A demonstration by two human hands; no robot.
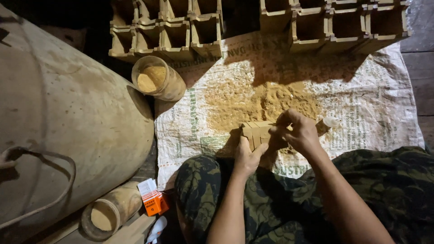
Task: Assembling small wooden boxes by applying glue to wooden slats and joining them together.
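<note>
**Two Hands Hold a Little Wooden Block**

A person sits on the floor and looks down at their own two hands. The left hand (246, 158) is wrapped around a small wooden block (257, 132). The fingers are closed on the bottom and side of the block. The right hand (298, 132) is at the other end of the same block. Its fingers curl over the top and press on it. So both hands are closed on the block, and they are close together. The block looks like it is made of a few thin pieces side by side.

The block is held up just above a big white woven sack (370, 104) that is spread flat on the floor. On the sack, just behind the hands, is a pile of yellow-brown sawdust (253, 101). A small white thing (331, 121) lies on the sack just beside the right hand. It is too small to tell what it is.

At the far edge of the sack stand rows of small open wooden boxes (316, 22).

To the left, a round tub (156, 77) holds more sawdust. Next to it is a very big dusty drum (68, 117). Near the person's knee is a little orange and white box (153, 199) and another round tub (108, 212).

The person's legs are in dark green patterned trousers (398, 180).
</note>
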